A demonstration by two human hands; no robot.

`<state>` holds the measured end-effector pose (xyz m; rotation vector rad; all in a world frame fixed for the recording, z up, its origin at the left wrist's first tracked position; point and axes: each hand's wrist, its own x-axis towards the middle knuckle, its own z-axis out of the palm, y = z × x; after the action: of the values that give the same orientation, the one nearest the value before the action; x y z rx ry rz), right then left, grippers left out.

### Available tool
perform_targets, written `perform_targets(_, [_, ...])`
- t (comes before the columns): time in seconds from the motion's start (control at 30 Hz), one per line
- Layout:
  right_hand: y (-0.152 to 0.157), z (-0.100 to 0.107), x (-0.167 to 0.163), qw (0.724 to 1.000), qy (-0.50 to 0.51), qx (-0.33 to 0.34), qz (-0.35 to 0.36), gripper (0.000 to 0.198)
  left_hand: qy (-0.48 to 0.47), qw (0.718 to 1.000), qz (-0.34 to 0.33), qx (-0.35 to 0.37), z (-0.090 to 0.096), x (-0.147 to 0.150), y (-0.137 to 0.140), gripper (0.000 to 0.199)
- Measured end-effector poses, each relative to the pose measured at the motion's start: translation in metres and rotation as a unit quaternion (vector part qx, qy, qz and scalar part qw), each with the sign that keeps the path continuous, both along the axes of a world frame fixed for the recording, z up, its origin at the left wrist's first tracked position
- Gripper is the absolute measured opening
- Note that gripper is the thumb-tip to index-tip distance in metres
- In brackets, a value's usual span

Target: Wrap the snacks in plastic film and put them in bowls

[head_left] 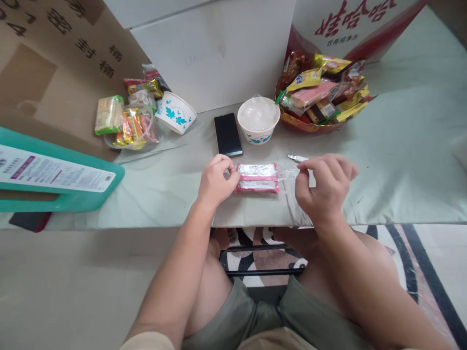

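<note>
A pink-and-silver packet (257, 178) lies flat near the front of the cloth-covered table. My left hand (218, 180) pinches its left edge between thumb and fingers. From the packet's right end, a strip of clear plastic film (287, 173) stretches toward my right hand (324, 184). The fingertips of that hand are closed at the film's far end, and its outer fingers are slightly blurred. Just beyond them lies a small white-handled knife (297, 158), its short blade pointing left and its other end hidden behind the right hand.
Behind the packet are a black phone (228, 134) and an upright paper bowl (259, 121) with clear plastic inside. A second paper bowl (175, 113) tilts against a tub of snacks (133, 127). A heaped snack basket (321, 92) stands right; a green panel (58, 170) juts in left.
</note>
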<state>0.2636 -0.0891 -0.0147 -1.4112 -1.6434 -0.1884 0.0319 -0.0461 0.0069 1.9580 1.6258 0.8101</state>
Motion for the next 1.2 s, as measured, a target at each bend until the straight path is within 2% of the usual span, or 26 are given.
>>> perform_targets(0.07, [-0.010,0.001,-0.005,0.995,-0.028,-0.035,0.091,0.016,-0.045,0.999,-0.018,-0.014,0.002,0.003,-0.003,0.015])
perform_targets(0.13, [-0.017,-0.002,-0.015,0.973,-0.078,-0.092,0.199,0.018,-0.103,0.992,-0.011,-0.072,0.004,0.005,-0.004,0.016])
perform_targets(0.23, [-0.021,-0.009,-0.030,0.943,-0.141,-0.126,0.274,0.018,-0.229,0.956,0.044,-0.176,0.004,0.008,-0.002,0.015])
perform_targets(0.3, [-0.021,-0.012,-0.034,0.942,-0.136,-0.135,0.277,0.020,-0.304,0.923,0.097,-0.214,0.004,0.009,0.001,0.012])
perform_targets(0.37, [-0.021,-0.015,-0.035,0.947,-0.109,-0.158,0.257,0.026,-0.347,0.903,0.144,-0.209,0.006,0.008,0.003,0.009])
perform_targets(0.43, [-0.021,-0.015,-0.033,0.953,-0.072,-0.194,0.220,0.033,-0.394,0.875,0.159,-0.233,0.011,0.006,0.003,0.008])
perform_targets(0.53, [-0.022,-0.014,-0.032,0.949,0.013,-0.261,0.176,0.040,-0.491,0.790,0.098,-0.354,0.021,0.003,-0.001,0.008])
perform_targets(0.57, [-0.022,-0.012,-0.032,0.942,0.054,-0.284,0.173,0.041,-0.520,0.764,0.070,-0.377,0.025,0.002,-0.003,0.008])
perform_targets(0.63, [-0.021,-0.010,-0.034,0.916,0.167,-0.316,0.181,0.041,-0.569,0.733,0.032,-0.370,0.032,0.001,-0.007,0.010])
perform_targets(0.7, [-0.021,-0.009,-0.040,0.864,0.319,-0.331,0.205,0.041,-0.611,0.714,0.021,-0.342,0.035,0.001,-0.009,0.012])
perform_targets(0.73, [-0.020,-0.009,-0.043,0.821,0.404,-0.339,0.217,0.041,-0.626,0.706,0.018,-0.331,0.036,0.002,-0.010,0.014])
perform_targets(0.77, [-0.020,-0.008,-0.046,0.766,0.489,-0.351,0.225,0.043,-0.638,0.699,0.012,-0.324,0.035,0.004,-0.011,0.015])
perform_targets(0.83, [-0.019,-0.006,-0.053,0.632,0.633,-0.385,0.226,0.049,-0.652,0.689,-0.006,-0.317,0.034,0.008,-0.012,0.015])
perform_targets(0.9, [-0.016,-0.004,-0.058,0.514,0.721,-0.411,0.217,0.051,-0.649,0.695,-0.021,-0.310,0.033,0.013,-0.014,0.017])
perform_targets(0.93, [-0.014,-0.003,-0.059,0.473,0.746,-0.418,0.214,0.048,-0.640,0.705,-0.019,-0.305,0.033,0.015,-0.015,0.020])
perform_targets(0.97, [-0.013,-0.002,-0.060,0.443,0.763,-0.420,0.212,0.045,-0.626,0.720,-0.010,-0.298,0.034,0.017,-0.017,0.024])
perform_targets(1.0, [-0.011,-0.002,-0.061,0.425,0.775,-0.420,0.207,0.041,-0.609,0.739,0.007,-0.288,0.036,0.018,-0.018,0.028])
perform_targets(1.07, [-0.007,-0.003,-0.062,0.407,0.792,-0.412,0.193,0.035,-0.568,0.781,0.055,-0.253,0.041,0.018,-0.018,0.034])
perform_targets(1.13, [-0.004,-0.005,-0.063,0.414,0.798,-0.397,0.183,0.035,-0.530,0.820,0.089,-0.196,0.045,0.013,-0.015,0.037])
perform_targets(1.2, [-0.003,-0.007,-0.065,0.431,0.798,-0.381,0.181,0.038,-0.508,0.849,0.087,-0.120,0.045,0.004,-0.009,0.036])
